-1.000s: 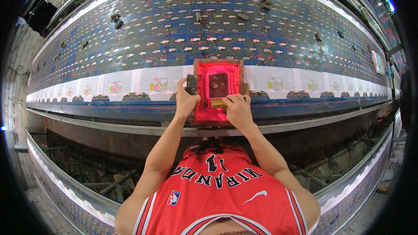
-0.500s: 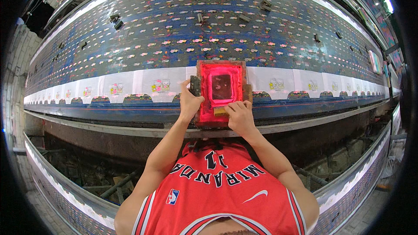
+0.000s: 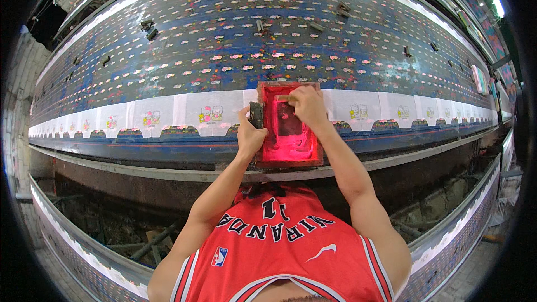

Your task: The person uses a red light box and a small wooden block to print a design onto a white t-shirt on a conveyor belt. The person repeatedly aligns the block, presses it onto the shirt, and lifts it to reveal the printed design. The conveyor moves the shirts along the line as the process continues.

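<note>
Apparently inking, the right hand (image 3: pixel 308 104) clamps a half-hidden squeegee (image 3: pixel 284 98) at the far end of the red frame (image 3: pixel 291 159), the left hand (image 3: pixel 251 137) its left-side block (image 3: pixel 256 115); pulling back should need even pressure.

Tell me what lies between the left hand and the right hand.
In the head view, part of the red-stained frame lies between the left hand and the right hand: its left wall, then its dark central window.

The head-worn left fisheye camera looks steeply down over the red basketball jersey (image 3: pixel 279 232), with left hand (image 3: pixel 251 138) and right hand (image 3: pixel 307 107) near mid-view and the long printing table (image 3: pixel 184 146) curving across.
</note>
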### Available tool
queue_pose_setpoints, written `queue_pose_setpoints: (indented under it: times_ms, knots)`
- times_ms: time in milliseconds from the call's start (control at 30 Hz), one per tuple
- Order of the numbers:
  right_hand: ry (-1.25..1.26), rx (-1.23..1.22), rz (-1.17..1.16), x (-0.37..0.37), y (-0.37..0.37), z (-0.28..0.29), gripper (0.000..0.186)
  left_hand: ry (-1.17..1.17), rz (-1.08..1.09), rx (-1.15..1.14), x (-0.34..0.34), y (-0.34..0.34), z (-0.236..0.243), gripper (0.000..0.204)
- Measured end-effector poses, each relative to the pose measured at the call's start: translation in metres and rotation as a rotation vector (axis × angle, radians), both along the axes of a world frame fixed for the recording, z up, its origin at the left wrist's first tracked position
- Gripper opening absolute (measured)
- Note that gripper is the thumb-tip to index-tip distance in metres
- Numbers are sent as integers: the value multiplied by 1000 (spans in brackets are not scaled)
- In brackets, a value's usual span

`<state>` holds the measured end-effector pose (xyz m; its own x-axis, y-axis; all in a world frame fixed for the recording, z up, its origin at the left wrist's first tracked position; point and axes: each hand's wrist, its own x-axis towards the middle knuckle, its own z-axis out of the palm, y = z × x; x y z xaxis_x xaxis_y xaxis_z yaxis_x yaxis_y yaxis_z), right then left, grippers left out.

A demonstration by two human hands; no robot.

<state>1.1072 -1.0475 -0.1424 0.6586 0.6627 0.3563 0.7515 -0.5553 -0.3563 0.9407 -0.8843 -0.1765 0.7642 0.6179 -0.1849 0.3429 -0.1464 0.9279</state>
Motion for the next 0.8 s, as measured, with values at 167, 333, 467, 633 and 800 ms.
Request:
queue_pose_setpoints:
  times_ms: [167,333,467,633,800]
  knots:
    - [-69,-14,56,-86,-46,-11,29,5,29,-16,-3,-3,18,89]
    - [-99,28,78,-92,-58,0,25,-28,59,19,-4,-9,12,92]
    - [-71,31,52,-73,-82,13,30,-151,74,16,9,-41,17,95]
    - [-57,-15,21,-42,-152,24,31,-183,25,-63,51,-106,12,91]
    - [-61,-36,-22,-3,-234,15,30,-222,23,-88,94,-192,11,88]
